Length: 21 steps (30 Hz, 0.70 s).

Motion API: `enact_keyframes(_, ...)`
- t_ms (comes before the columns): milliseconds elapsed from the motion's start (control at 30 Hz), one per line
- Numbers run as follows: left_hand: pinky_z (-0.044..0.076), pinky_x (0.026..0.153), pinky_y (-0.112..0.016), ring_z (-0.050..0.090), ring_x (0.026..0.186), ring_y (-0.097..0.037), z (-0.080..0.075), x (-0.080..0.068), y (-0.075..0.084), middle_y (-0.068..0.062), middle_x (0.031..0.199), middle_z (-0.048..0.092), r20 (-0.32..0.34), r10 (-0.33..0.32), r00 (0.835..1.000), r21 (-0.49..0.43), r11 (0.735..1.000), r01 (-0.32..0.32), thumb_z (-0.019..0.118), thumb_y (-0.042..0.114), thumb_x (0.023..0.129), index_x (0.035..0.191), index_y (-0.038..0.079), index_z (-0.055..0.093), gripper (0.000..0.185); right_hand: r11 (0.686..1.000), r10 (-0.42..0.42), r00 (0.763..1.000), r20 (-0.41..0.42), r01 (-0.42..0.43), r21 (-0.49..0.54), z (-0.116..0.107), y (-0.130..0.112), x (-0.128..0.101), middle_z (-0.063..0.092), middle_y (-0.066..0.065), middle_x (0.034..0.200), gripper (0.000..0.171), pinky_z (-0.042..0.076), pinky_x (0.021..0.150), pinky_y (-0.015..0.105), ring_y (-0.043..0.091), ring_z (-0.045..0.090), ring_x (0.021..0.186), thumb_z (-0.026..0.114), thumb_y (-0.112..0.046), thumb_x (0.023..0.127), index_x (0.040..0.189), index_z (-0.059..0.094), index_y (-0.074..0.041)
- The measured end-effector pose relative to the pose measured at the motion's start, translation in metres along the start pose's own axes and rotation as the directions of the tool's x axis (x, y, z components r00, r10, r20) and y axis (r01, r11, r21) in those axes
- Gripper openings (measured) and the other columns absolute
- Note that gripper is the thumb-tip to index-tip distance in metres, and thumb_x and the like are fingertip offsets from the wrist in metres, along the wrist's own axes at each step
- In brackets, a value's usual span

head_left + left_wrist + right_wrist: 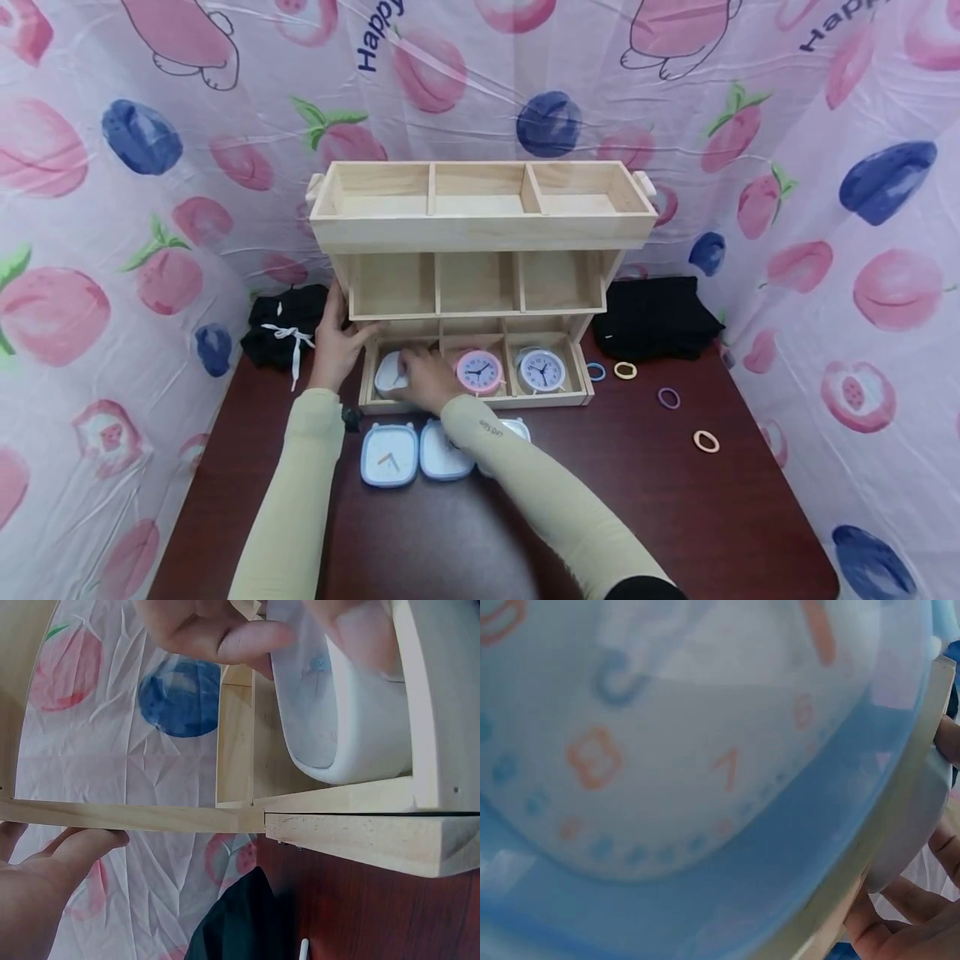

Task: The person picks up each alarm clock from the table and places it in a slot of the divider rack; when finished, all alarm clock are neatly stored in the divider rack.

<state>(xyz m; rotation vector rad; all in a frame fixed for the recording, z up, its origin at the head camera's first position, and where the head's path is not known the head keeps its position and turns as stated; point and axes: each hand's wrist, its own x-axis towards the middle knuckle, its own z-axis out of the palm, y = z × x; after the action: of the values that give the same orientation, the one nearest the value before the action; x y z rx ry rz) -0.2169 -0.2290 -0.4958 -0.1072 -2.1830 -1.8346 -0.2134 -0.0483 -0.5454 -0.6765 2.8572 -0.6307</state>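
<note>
A wooden tiered organizer (480, 235) stands against the back cloth, with three compartments in each tier. Its lower left compartment has a white rounded clock (388, 377) in it, which my right hand (431, 379) pinches from above; the left wrist view shows thumb and fingers on either side of this clock (371, 742). The adjoining compartments hold a pink round alarm clock (478, 372) and a white round alarm clock (542, 370). My left hand (337, 346) rests against the organizer's left side, fingers fairly straight, thumb toward the front.
On the brown table (420, 542), a light-blue square clock (389, 456) and another blue clock (442, 454) lie before the organizer; a third (516, 429) is partly hidden by my right arm. Black cloth (660, 318), a black drawstring garment (281, 321) and several coloured rings (668, 398) flank it.
</note>
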Motion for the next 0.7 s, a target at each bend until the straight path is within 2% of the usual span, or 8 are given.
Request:
enact_keyframes(167,0.038,0.125,-0.061,0.033,0.161,-0.022,0.001,0.0,0.0,0.005,0.177,0.029,-0.001,0.005,1.0,-0.003,1.0,-0.005,0.084,0.004,0.092,0.169,0.045,0.021,0.108,1.0,-0.022,0.998,0.062,0.023,-0.016,-0.006,0.001,-0.003,0.067,-0.001,0.111,0.033,0.054,0.072,0.028,0.015,0.064,0.085,0.087,-0.049,0.087,0.098,0.071,-0.021)
enact_keyframes(233,0.038,0.125,-0.061,0.033,0.161,-0.021,0.001,0.0,-0.001,0.005,0.177,0.029,-0.001,0.004,1.0,-0.004,1.0,-0.004,0.084,0.004,0.092,0.169,0.046,0.021,0.108,0.999,-0.032,0.996,0.082,0.034,-0.027,-0.011,0.0,-0.007,0.068,0.0,0.111,0.032,0.055,0.071,0.027,0.014,0.065,0.084,0.086,-0.048,0.088,0.099,0.075,-0.02)
enact_keyframes(367,0.036,0.126,-0.062,0.031,0.162,-0.023,0.002,0.0,-0.002,0.006,0.178,0.026,0.001,0.0,1.0,-0.006,1.0,0.0,0.084,0.003,0.091,0.17,0.045,0.019,0.11,0.998,-0.052,0.997,0.057,0.054,-0.032,-0.027,-0.001,-0.026,0.068,0.008,0.14,0.035,0.061,0.093,0.034,0.023,0.071,0.111,0.084,-0.047,0.091,0.11,0.08,-0.018)
enact_keyframes(433,0.036,0.126,-0.062,0.031,0.162,-0.024,0.002,-0.001,-0.002,0.006,0.178,0.026,0.002,0.0,1.0,-0.008,1.0,0.0,0.084,0.004,0.091,0.17,0.045,0.018,0.11,0.997,-0.072,0.997,0.022,0.072,-0.005,-0.036,0.002,-0.041,0.066,0.011,0.146,0.036,0.06,0.102,0.04,0.028,0.069,0.122,0.083,-0.044,0.093,0.115,0.08,-0.016)
enact_keyframes(467,0.036,0.127,-0.061,0.031,0.162,-0.025,0.002,-0.001,-0.002,0.006,0.178,0.025,0.002,0.0,1.0,-0.004,1.0,0.0,0.084,0.004,0.091,0.17,0.045,0.018,0.11,0.997,-0.08,0.997,0.009,0.079,0.013,-0.041,0.005,-0.049,0.066,0.012,0.146,0.035,0.059,0.105,0.042,0.029,0.068,0.125,0.082,-0.042,0.094,0.117,0.079,-0.015)
enact_keyframes(700,0.036,0.126,-0.062,0.028,0.164,-0.023,0.0,0.0,-0.001,0.008,0.179,0.023,0.003,-0.006,1.0,0.007,1.0,0.006,0.083,0.001,0.091,0.17,0.045,0.017,0.112,0.99,-0.107,0.989,-0.105,0.116,0.085,-0.055,0.041,-0.116,0.073,0.01,0.122,0.036,0.06,0.101,0.046,0.028,0.068,0.116,0.083,-0.036,0.094,0.119,0.077,-0.01)
